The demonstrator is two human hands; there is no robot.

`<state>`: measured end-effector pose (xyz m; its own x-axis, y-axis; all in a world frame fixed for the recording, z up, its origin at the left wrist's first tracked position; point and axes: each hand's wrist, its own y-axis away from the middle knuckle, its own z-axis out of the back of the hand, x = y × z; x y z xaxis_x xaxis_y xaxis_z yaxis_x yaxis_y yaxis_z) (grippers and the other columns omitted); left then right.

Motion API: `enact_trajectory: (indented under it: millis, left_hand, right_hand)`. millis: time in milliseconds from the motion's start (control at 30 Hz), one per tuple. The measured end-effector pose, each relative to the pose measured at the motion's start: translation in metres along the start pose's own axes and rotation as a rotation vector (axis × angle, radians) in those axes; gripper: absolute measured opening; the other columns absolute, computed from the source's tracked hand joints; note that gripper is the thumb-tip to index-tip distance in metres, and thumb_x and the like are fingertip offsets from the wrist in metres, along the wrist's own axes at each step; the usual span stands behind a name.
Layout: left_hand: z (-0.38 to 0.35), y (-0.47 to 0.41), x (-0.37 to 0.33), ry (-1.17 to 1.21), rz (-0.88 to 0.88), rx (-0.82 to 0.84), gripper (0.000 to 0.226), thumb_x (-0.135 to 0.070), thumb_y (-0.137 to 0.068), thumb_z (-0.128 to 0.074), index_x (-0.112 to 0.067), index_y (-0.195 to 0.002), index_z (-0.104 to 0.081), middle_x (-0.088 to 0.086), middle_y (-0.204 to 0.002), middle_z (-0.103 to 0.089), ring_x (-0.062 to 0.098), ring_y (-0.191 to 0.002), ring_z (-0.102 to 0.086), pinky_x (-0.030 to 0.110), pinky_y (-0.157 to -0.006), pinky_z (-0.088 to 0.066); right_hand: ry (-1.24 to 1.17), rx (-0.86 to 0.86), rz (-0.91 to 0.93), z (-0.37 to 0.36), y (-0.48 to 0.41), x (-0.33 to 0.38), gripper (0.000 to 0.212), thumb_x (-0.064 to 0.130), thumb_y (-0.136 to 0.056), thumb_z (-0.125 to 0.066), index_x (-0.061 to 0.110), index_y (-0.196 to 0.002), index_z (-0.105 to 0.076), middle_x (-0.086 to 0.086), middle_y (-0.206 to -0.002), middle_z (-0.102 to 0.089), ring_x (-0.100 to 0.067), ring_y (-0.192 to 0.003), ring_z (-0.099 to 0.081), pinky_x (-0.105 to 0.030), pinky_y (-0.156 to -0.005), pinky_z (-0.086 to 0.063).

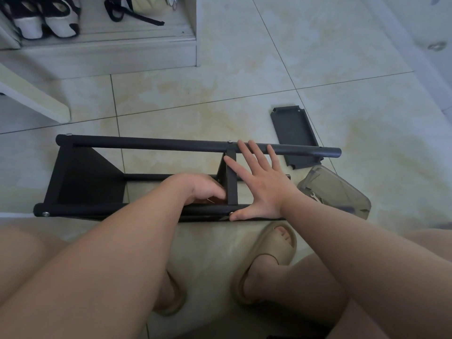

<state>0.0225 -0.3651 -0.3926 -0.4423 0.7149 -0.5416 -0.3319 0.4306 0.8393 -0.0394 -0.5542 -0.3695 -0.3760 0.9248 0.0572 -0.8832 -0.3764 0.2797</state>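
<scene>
At the upper left of the frame, 2 black-and-white shoes (46, 20) stand on a low shelf and have no part in the work. Below them, across the middle of the frame, the black metal rack frame (146, 145) lies on its side on the tile floor (244, 69), so I judge that its joints are easier to reach this way. My left hand (200, 189) is curled down beside the cross panel (231, 182). The fingertips are hidden, so I cannot tell what they hold. My right hand (261, 189) is spread flat with straight fingers on the far tube and the thumb on the near tube, and it grips nothing. I think it keeps the frame from sliding. At the right, a loose black panel (293, 133) and a clear plastic container (342, 192) wait within reach.
</scene>
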Motion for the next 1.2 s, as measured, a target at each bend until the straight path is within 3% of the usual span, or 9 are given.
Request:
enact_trajectory:
  millis: [133, 267, 367, 533, 600, 700, 900, 1067, 1200]
  left_hand:
    - [-0.0003, 0.0005, -0.0001, 0.012, -0.008, 0.019, 0.017, -0.006, -0.089, -0.06, -0.008, -0.099, -0.074, 0.004, -0.087, -0.071, 0.017, -0.08, -0.065, 0.027, -0.081, -0.051]
    - [0.002, 0.0007, 0.0013, 0.066, 0.011, 0.06, 0.023, -0.004, -0.09, -0.059, -0.005, -0.108, -0.074, 0.009, -0.097, -0.074, 0.021, -0.088, -0.067, 0.031, -0.09, -0.051]
    - [0.001, 0.0008, 0.0002, 0.052, 0.03, 0.072, 0.014, -0.012, -0.09, -0.063, -0.008, -0.096, -0.076, 0.009, -0.093, -0.076, 0.023, -0.084, -0.07, 0.033, -0.081, -0.056]
    - [-0.0002, -0.0034, 0.0002, -0.043, 0.014, 0.017, 0.012, -0.013, -0.088, -0.064, -0.01, -0.094, -0.074, 0.007, -0.091, -0.075, 0.021, -0.084, -0.066, 0.033, -0.089, -0.052]
    - [0.0003, -0.0032, 0.0005, -0.028, 0.019, 0.017, 0.01, -0.011, -0.088, -0.063, -0.009, -0.09, -0.073, 0.006, -0.086, -0.072, 0.02, -0.079, -0.065, 0.031, -0.084, -0.051]
    - [0.0016, -0.0022, 0.0009, 0.028, 0.046, 0.038, 0.02, -0.01, -0.089, -0.063, -0.006, -0.105, -0.074, 0.006, -0.09, -0.073, 0.021, -0.086, -0.065, 0.034, -0.091, -0.049]
    - [-0.0007, 0.0017, -0.0026, 0.019, 0.069, 0.043, 0.009, -0.014, -0.089, -0.066, -0.011, -0.085, -0.074, 0.003, -0.078, -0.075, 0.016, -0.068, -0.068, 0.027, -0.066, -0.051]
    - [-0.0015, -0.0008, -0.0018, -0.024, 0.054, 0.001, 0.009, -0.013, -0.089, -0.064, -0.011, -0.081, -0.068, 0.0, -0.069, -0.069, 0.016, -0.067, -0.061, 0.026, -0.071, -0.046]
    - [0.0002, 0.0015, -0.0016, 0.027, 0.058, 0.055, 0.013, -0.01, -0.091, -0.061, -0.012, -0.096, -0.074, 0.0, -0.077, -0.07, 0.016, -0.076, -0.062, 0.027, -0.078, -0.045]
  right_hand:
    - [0.011, 0.0, 0.0, -0.0004, 0.0007, -0.0002, 0.126, 0.104, -0.062, -0.031, 0.035, -0.16, 0.013, -0.01, -0.167, 0.023, -0.031, -0.153, 0.024, -0.063, -0.121, 0.004]
    - [0.009, -0.014, 0.001, -0.0007, 0.0001, -0.0006, 0.126, 0.104, -0.063, -0.03, 0.035, -0.16, 0.01, -0.01, -0.168, 0.021, -0.031, -0.154, 0.022, -0.063, -0.122, 0.004]
    - [0.015, -0.018, 0.005, -0.0017, -0.0001, -0.0009, 0.126, 0.104, -0.062, -0.028, 0.035, -0.161, 0.01, -0.01, -0.168, 0.02, -0.032, -0.154, 0.021, -0.063, -0.122, 0.004]
    - [0.015, -0.023, 0.007, -0.0029, -0.0001, -0.0008, 0.126, 0.104, -0.063, -0.028, 0.034, -0.161, 0.009, -0.01, -0.168, 0.019, -0.032, -0.154, 0.021, -0.063, -0.122, 0.003]
    - [0.017, -0.027, 0.008, -0.0029, -0.0002, -0.0009, 0.125, 0.104, -0.063, -0.028, 0.034, -0.161, 0.009, -0.011, -0.168, 0.019, -0.032, -0.154, 0.02, -0.063, -0.122, 0.003]
    - [0.017, -0.027, 0.008, -0.0032, -0.0003, -0.0011, 0.126, 0.103, -0.064, -0.029, 0.033, -0.161, 0.009, -0.011, -0.168, 0.019, -0.032, -0.154, 0.02, -0.063, -0.122, 0.004]
    - [0.018, -0.031, 0.006, -0.0037, -0.0004, -0.0011, 0.126, 0.103, -0.063, -0.029, 0.034, -0.161, 0.008, -0.011, -0.168, 0.018, -0.032, -0.154, 0.02, -0.063, -0.122, 0.004]
    - [0.019, -0.025, 0.006, -0.0031, 0.0, -0.0006, 0.126, 0.103, -0.063, -0.029, 0.033, -0.161, 0.008, -0.011, -0.168, 0.019, -0.032, -0.154, 0.02, -0.063, -0.122, 0.003]
    - [0.025, -0.021, 0.005, -0.0023, 0.0003, -0.0007, 0.126, 0.103, -0.064, -0.03, 0.033, -0.161, 0.008, -0.011, -0.168, 0.019, -0.032, -0.154, 0.02, -0.063, -0.122, 0.003]
